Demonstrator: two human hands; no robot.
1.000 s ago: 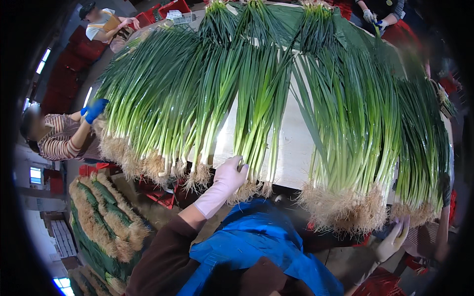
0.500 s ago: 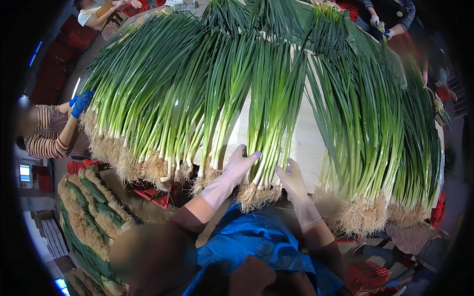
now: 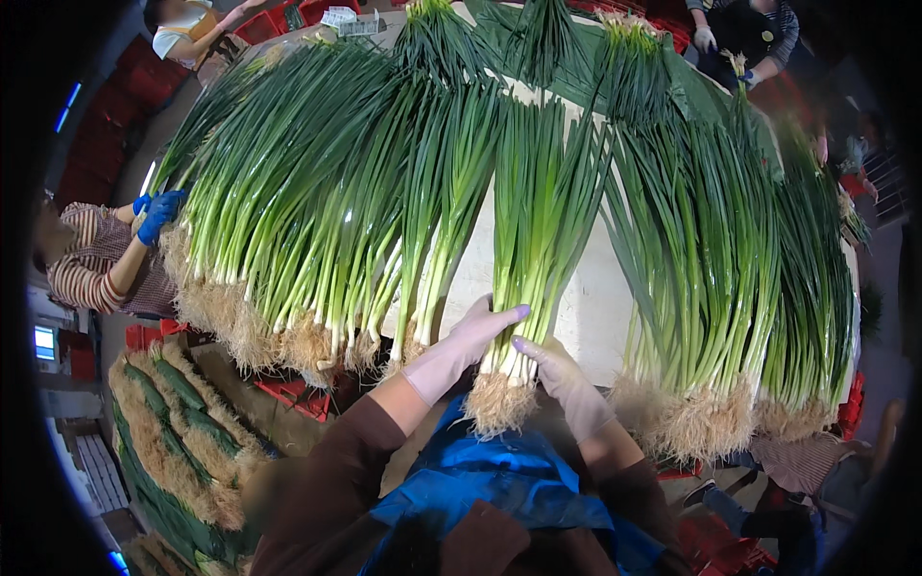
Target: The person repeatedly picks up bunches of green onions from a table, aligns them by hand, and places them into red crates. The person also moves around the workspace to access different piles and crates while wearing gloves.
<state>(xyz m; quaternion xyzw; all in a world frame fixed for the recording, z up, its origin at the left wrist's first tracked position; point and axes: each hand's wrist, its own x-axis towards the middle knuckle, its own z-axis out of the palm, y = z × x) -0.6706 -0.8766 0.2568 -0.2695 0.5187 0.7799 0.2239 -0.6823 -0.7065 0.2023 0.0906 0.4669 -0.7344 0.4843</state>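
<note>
A bunch of long green onions (image 3: 528,240) lies in front of me, dark leaves pointing away and shaggy pale roots (image 3: 501,403) hanging over the near edge of the table. Wrapped round the left side of its white stems is my left hand (image 3: 480,331), in a pale lilac glove. My right hand (image 3: 562,370), gloved in the same way, closes on the other side, slightly lower and nearer the roots. The thumbs lie across the front of the stems, close together. Most of the other fingers are hidden behind the bunch.
Green onions lie in thick rows to the left (image 3: 298,202) and right (image 3: 715,250) on the pale table (image 3: 586,298). Rooted bundles (image 3: 182,422) are stacked at lower left. A person with blue gloves (image 3: 158,216) works at the left; other people stand across the table. Red crates (image 3: 298,394) sit below.
My hands have come closer together, squeezing the loose onions into a tighter bunch. Its roots have drawn together and shifted slightly toward me. The blue-gloved person's hands have moved slightly.
</note>
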